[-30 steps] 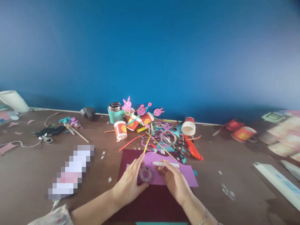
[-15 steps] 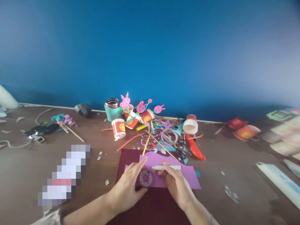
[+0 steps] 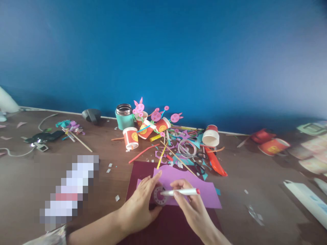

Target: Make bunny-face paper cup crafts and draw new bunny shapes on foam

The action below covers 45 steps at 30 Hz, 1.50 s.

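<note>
A sheet of purple paper [image 3: 201, 190] lies on a dark red mat [image 3: 184, 228]. On the paper's left part sits a small round tape roll [image 3: 160, 202], its core ringed with holes. My left hand [image 3: 141, 206] curves round the roll's left side, thumb in front and index finger behind. A white marker with a red end [image 3: 182, 192] is pinched in my right hand [image 3: 190, 206]. Its tip points left, over the roll's centre; whether it touches the paper I cannot tell.
Behind the paper are scissors [image 3: 199, 166], paper scraps, sticks and a ring of clear tape [image 3: 187, 148]. Red paper cups [image 3: 130, 137], some with pink paper animal faces [image 3: 139, 108], stand or lie near a teal flask [image 3: 124, 119]. A white power strip [image 3: 306, 200] lies right.
My right hand has brought the marker slightly down and left, so its tip is now over the roll's middle. My left hand stays at the roll. The view has shifted slightly.
</note>
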{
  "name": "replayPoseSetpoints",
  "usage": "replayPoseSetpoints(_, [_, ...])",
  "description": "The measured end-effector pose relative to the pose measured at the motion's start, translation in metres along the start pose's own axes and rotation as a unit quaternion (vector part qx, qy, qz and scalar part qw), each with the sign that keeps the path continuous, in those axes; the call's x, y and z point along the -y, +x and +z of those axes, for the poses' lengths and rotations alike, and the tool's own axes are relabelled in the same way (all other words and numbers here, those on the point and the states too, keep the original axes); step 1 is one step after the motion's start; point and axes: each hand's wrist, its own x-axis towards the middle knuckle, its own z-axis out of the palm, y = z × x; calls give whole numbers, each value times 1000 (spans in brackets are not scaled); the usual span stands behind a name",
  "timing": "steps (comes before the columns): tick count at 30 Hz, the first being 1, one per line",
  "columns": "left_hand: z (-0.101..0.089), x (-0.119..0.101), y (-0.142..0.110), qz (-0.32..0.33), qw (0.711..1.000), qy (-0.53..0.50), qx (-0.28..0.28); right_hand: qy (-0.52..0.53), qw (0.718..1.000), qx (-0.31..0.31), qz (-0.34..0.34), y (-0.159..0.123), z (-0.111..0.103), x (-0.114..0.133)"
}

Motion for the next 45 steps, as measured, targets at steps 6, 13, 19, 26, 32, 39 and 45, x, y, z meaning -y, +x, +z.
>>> replayPoseSetpoints(6, [-2, 0, 1, 27, 1000, -15, 2, -278, 936, 58, -207, 3, 2, 20])
replayPoseSetpoints(13, [-1, 0, 0, 39, 999, -16, -4, -319, 904, 90, -271, 5, 5, 20])
replayPoseSetpoints(19, [-1, 0, 1, 37, 999, -10, 2, -356, 876, 95, -310, 3, 9, 18])
replayPoseSetpoints(26, [-2, 0, 2, 27, 1000, -14, 8, -428, 827, 112, -346, 2, 9, 9])
replayPoseSetpoints(32, [-1, -2, 2, 11, 1000, -13, 11, -488, 790, 132, -345, 6, 12, 18])
replayPoseSetpoints(39, [0, 0, 2, 47, 998, 15, -26, -512, 796, 117, -300, 18, 25, 44])
replayPoseSetpoints(45, [0, -2, 1, 34, 999, 26, -32, -471, 854, 113, -189, 35, 26, 50])
